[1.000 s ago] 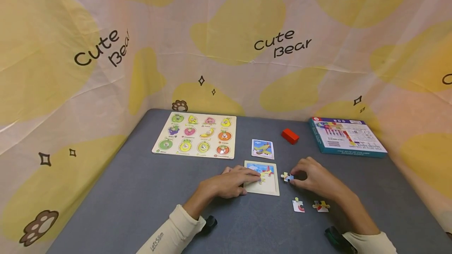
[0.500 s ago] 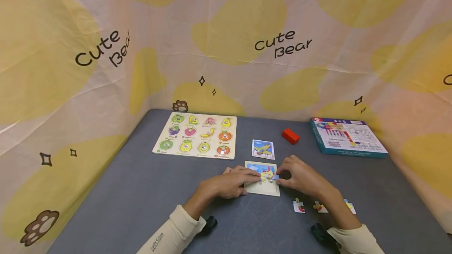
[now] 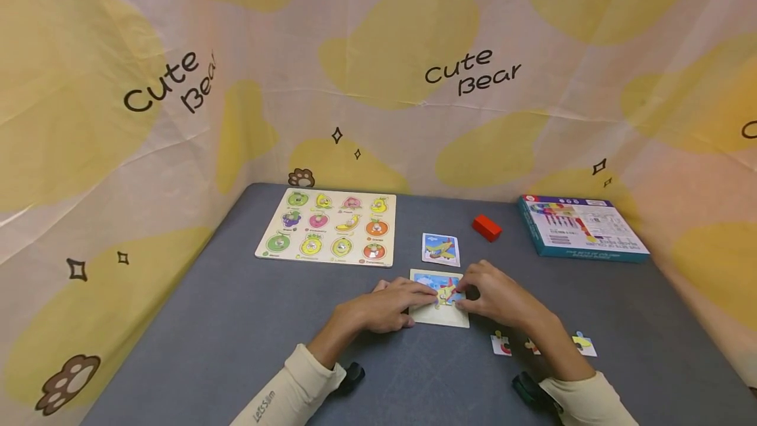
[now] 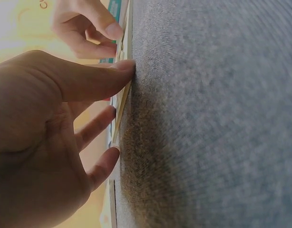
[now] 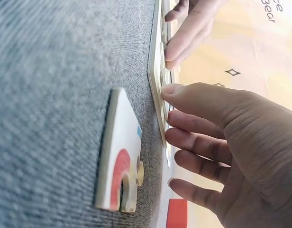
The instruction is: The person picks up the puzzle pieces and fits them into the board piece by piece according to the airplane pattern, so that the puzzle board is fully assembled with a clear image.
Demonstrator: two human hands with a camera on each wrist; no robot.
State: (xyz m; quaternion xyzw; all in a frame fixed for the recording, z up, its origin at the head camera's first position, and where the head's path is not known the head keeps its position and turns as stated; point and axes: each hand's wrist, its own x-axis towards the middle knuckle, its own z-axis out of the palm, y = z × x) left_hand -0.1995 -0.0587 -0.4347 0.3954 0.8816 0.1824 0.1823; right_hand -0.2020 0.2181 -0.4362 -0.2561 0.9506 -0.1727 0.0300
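Observation:
A small wooden puzzle tray (image 3: 441,318) lies on the grey table, with airplane pieces (image 3: 447,290) set in its upper part. My left hand (image 3: 421,296) rests on the tray's left edge, thumb straight against the rim (image 4: 119,114). My right hand (image 3: 466,299) lies over the tray's right side, its straight fingers (image 5: 184,122) touching the tray's edge (image 5: 157,71) and pressing on a piece there. That piece is mostly hidden under the fingers. Loose pieces lie just right of the tray: a red-arch one (image 3: 501,345) (image 5: 118,156) and a yellow one (image 3: 583,344).
An airplane picture card (image 3: 440,249) lies just beyond the tray, and a red block (image 3: 486,228) behind it. A fruit peg puzzle board (image 3: 328,227) sits at the back left, a blue box (image 3: 582,227) at the back right. Printed cloth walls surround the table.
My right hand carried a blue-and-yellow piece from the table leftward onto the tray and now presses there. A yellow loose piece came into view behind the wrist. The left hand stayed put.

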